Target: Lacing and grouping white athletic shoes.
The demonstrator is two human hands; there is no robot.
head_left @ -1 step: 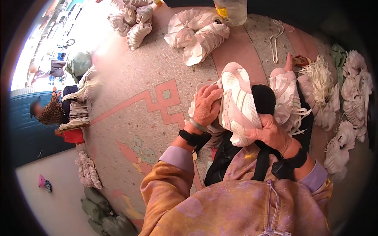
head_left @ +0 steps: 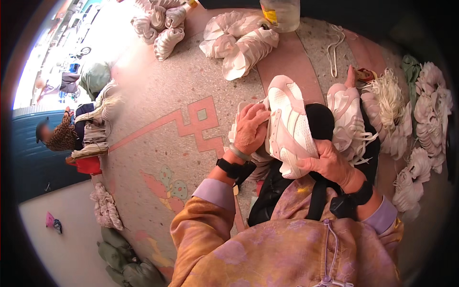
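A white and pale pink sneaker upper point(head_left: 289, 126) is held up over my lap, toe end pointing away from me. My right hand point(head_left: 327, 163) grips its near right end, with the thumb lying on top. At the upper's left edge, my left hand point(head_left: 251, 128) has its fingers bent and closed against the edge; its fingertips are partly hidden. More pale uppers point(head_left: 234, 129) show from under my left hand. To the right of my knee lies another white and pink upper point(head_left: 345, 107) with loose white laces.
Bundles of nested uppers point(head_left: 251, 50) lie on the floor ahead, beside a clear plastic container point(head_left: 282, 16). On the right are a hank of cream laces point(head_left: 388, 98) and more bundled uppers point(head_left: 429, 91). At far left a person point(head_left: 62, 134) sits beside stacked uppers; green sacks point(head_left: 126, 258) lie lower left.
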